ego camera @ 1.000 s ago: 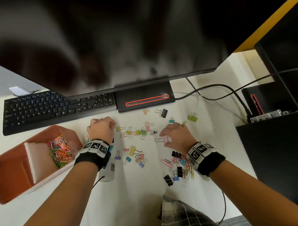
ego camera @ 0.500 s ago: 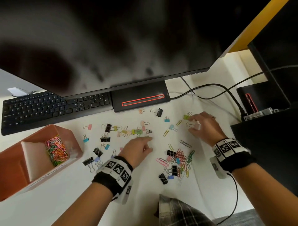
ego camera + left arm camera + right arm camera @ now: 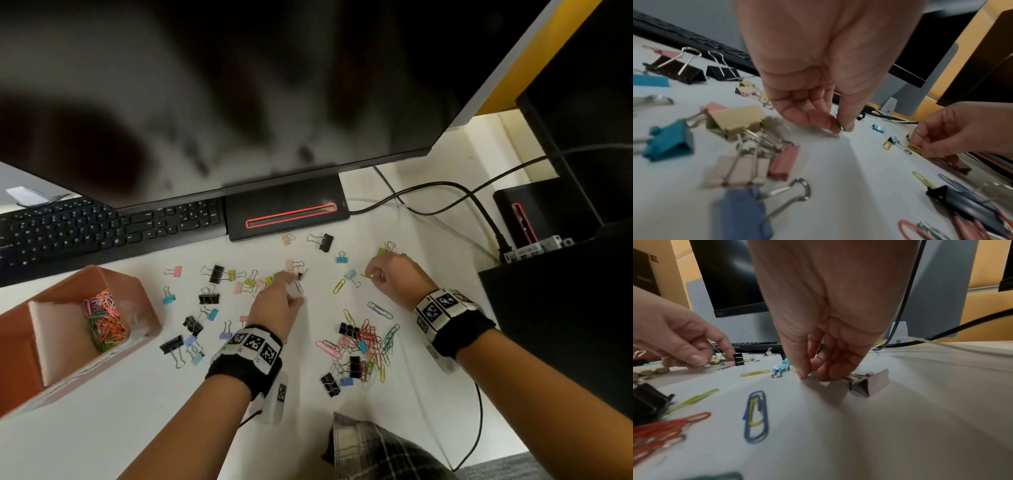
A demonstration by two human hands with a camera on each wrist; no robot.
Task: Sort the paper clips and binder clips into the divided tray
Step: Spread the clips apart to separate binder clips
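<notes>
Loose binder clips and paper clips lie scattered on the white desk, with a mixed pile (image 3: 366, 346) between my arms. The orange divided tray (image 3: 113, 274) stands at the left, one compartment holding coloured paper clips (image 3: 102, 322). My left hand (image 3: 291, 284) reaches into the middle cluster and pinches a small green clip (image 3: 838, 127) between thumb and finger. Further right, my right hand (image 3: 371, 275) pinches a yellow paper clip (image 3: 914, 148) against the desk. A pale binder clip (image 3: 871, 384) lies just behind its fingers, its wire handles running under them.
A black keyboard (image 3: 102, 226) and a monitor base (image 3: 287, 209) close off the far side, under a large monitor (image 3: 239, 102). Cables (image 3: 445, 192) run at the back right. A black box (image 3: 565, 308) borders the right. A plaid cloth (image 3: 370, 445) shows at the near edge.
My left hand moved right, from the clips on the left to the middle cluster, and pinched a green clip. My right hand swung out to the right and now pinches the yellow paper clip.
</notes>
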